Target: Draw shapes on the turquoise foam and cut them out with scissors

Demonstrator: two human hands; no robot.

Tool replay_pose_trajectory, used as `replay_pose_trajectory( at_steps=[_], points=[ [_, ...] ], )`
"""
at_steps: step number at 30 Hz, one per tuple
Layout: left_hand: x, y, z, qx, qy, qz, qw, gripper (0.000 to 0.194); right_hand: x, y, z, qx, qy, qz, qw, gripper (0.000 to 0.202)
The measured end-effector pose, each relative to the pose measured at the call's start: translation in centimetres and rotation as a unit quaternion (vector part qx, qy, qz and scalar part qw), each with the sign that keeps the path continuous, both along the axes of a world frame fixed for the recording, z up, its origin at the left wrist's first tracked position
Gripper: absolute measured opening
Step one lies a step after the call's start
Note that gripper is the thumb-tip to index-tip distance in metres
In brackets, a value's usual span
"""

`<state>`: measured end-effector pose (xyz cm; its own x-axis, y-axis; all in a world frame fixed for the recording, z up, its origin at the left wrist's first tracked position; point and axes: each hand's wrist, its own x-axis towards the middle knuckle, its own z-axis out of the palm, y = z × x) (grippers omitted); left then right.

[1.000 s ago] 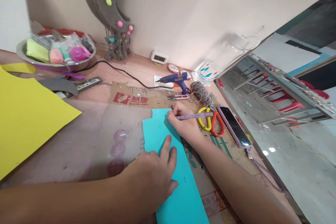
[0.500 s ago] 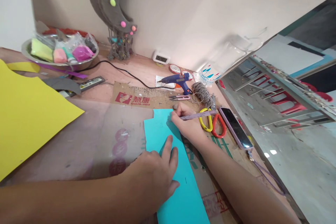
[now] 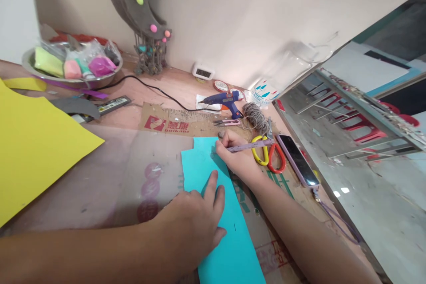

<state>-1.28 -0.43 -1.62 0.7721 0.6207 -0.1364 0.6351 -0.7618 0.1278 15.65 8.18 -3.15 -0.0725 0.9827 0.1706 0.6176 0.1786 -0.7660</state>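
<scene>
Head view: right hand (image 3: 234,153), fingers clamped on a pen (image 3: 251,145); left hand (image 3: 196,219), fingers slightly apart, resting on blue paper (image 3: 229,248) that lies beneath both. Scissors (image 3: 283,162) lie right of the right fingers, a glue gun (image 3: 223,98) beyond them on the desk (image 3: 179,80).

Head-worn view, facing forward and down, close

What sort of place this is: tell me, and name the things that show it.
Most likely a craft workspace; whether in a home, school or shop, I cannot tell. The blue glue gun, bundle of grey string and turquoise paper point to it.
</scene>
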Motion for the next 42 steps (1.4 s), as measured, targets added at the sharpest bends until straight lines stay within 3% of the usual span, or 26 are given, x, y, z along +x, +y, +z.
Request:
replay_pose_trajectory(
  at_steps=[13, 28, 35, 42],
  points=[
    [0.0, 0.0, 0.0, -0.007, 0.015, -0.005, 1.000, 0.068, 0.1, 0.1, 0.2, 0.038, -0.013, 0.001, 0.999, 0.028],
    [0.0, 0.0, -0.1, 0.002, -0.001, -0.004, 1.000, 0.067, 0.3, -0.1, 0.2, 0.013, -0.013, 0.021, 1.000, 0.029],
    [0.0, 0.0, -0.3, 0.005, -0.014, -0.003, 1.000, 0.068, -0.1, -0.2, 0.1, 0.015, 0.061, -0.013, 0.998, 0.027],
    [0.0, 0.0, -0.3, 0.003, -0.010, -0.006, 1.000, 0.068, -1.1, -0.2, -0.3, 0.003, 0.016, -0.013, 1.000, 0.026]
  ],
)
